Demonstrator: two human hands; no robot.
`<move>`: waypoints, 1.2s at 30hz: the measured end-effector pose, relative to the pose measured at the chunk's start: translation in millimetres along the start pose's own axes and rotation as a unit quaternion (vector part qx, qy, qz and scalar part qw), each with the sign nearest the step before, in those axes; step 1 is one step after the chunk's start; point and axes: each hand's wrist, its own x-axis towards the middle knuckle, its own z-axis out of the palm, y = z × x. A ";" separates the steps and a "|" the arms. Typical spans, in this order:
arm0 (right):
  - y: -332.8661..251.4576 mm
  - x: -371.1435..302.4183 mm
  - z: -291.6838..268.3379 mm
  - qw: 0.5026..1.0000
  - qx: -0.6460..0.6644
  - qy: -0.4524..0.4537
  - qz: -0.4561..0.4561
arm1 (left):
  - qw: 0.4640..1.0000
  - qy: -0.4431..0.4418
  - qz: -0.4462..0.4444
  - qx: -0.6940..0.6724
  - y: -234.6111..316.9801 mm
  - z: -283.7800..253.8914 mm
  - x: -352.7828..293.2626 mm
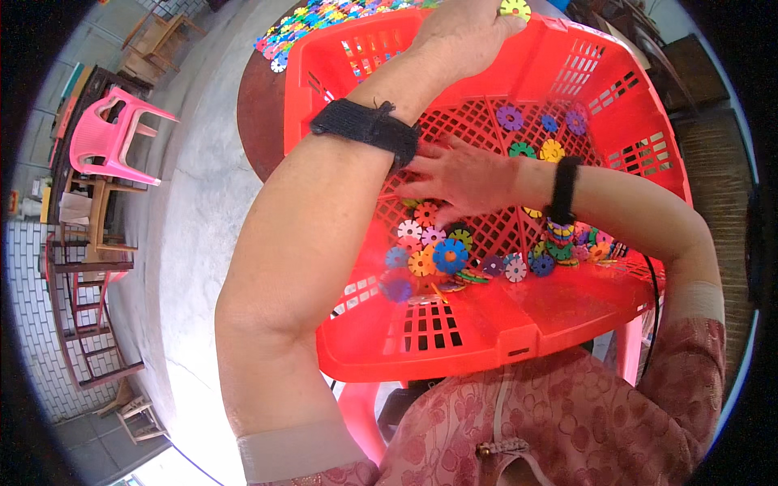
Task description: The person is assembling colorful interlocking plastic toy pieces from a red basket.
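Observation:
A yellow notched plastic disc (515,10) is pinched in my left hand (466,36), which reaches over the far rim of a red plastic basket (494,348). Inside the basket, my right hand (466,174) is low over the lattice bottom with its fingers spread and nothing seen in them. My left forearm partly covers its fingertips. Near that hand lie several notched discs, among them a blue disc (450,256), an orange-red disc (425,214) and a white disc (409,231). Farther off in the basket are a purple disc (510,118) and a yellow-orange disc (552,150).
Beyond the basket, many colourful discs (324,28) cover part of a round brown table (258,113). A pink plastic chair (109,138) stands on the grey floor at left, near wooden furniture (101,211). A dark cable (653,324) hangs at the basket's right side.

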 end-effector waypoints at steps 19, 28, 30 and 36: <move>64.3 -118.7 -45.2 0.951 0.229 0.051 0.203 | 0.989 -0.058 -0.020 -0.132 -10.6 12.0 -5.7; 74.5 -127.0 -28.5 0.973 -0.046 0.026 0.224 | 0.987 -0.079 -0.036 -0.137 -15.0 17.4 -1.6; 68.3 -124.8 -27.7 0.981 -0.036 0.027 0.189 | 0.984 -0.082 -0.038 -0.152 -11.5 18.4 -3.2; 60.2 -118.8 -15.9 0.987 -0.029 0.016 0.159 | 0.968 -0.110 -0.045 -0.220 -11.1 17.6 -7.1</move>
